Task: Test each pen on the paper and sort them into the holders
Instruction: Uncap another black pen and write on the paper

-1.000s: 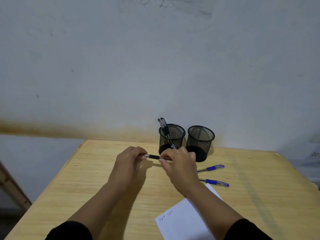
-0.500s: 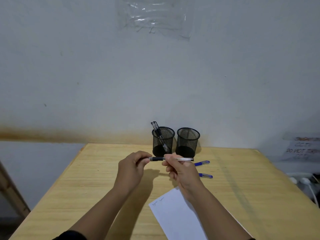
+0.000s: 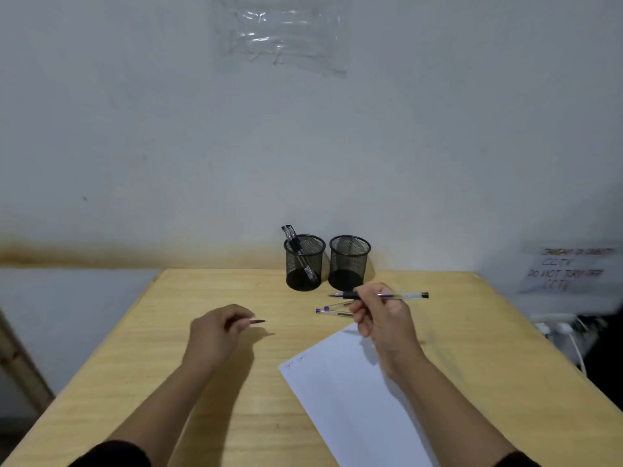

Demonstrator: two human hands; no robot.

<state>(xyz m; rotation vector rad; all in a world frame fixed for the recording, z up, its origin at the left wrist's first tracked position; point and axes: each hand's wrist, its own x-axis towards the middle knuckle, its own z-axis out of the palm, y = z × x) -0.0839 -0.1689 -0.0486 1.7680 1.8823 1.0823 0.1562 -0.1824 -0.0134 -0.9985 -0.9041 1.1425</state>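
My right hand (image 3: 382, 318) grips an uncapped black pen (image 3: 401, 295), held level with its tip pointing left, above the table. My left hand (image 3: 215, 332) pinches the pen's cap (image 3: 257, 321), well apart to the left. Two blue-capped pens (image 3: 332, 310) lie on the table just left of my right hand, partly hidden by it. A white paper sheet (image 3: 350, 399) with small scribbles at its near-left corner lies under my right forearm. Two black mesh holders stand at the back: the left holder (image 3: 304, 262) has two black pens in it, the right holder (image 3: 349, 262) looks empty.
The wooden table (image 3: 168, 382) ends against a pale wall. A notice sheet (image 3: 569, 269) and a power strip with cables (image 3: 556, 326) sit off the table's right edge. A wooden frame (image 3: 20, 362) leans at the left.
My hands have pulled apart: the cap came off in my left hand, which moved left and down, and my right hand carried the bare pen to the right.
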